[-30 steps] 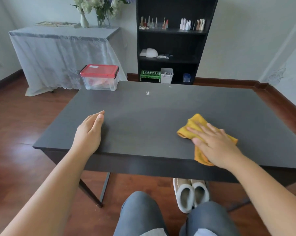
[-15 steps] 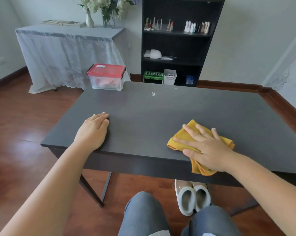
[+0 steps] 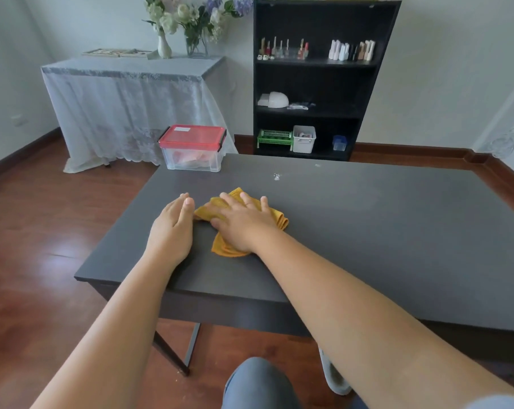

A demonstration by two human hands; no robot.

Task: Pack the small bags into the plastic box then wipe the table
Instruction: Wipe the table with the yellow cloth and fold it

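Note:
A clear plastic box (image 3: 193, 156) with a red lid shut on it stands at the far left corner of the dark table (image 3: 382, 231); pinkish small bags show through its wall. A folded yellow cloth (image 3: 217, 208) lies on the left half of the table. My right hand (image 3: 244, 222) presses flat on the cloth with fingers spread and straight. My left hand (image 3: 173, 228) rests flat on the tabletop just left of the cloth, its fingertips almost touching the cloth's edge.
A small white speck (image 3: 277, 176) and a fainter mark (image 3: 318, 165) sit on the far middle of the table. Behind stand a black shelf (image 3: 323, 81) with small items and a lace-covered side table (image 3: 131, 93) with flower vases. Slippers (image 3: 334, 376) lie under the table.
My right hand has slid the yellow cloth leftward and farther from the near edge, up beside my left hand. The left hand has stayed flat on the table.

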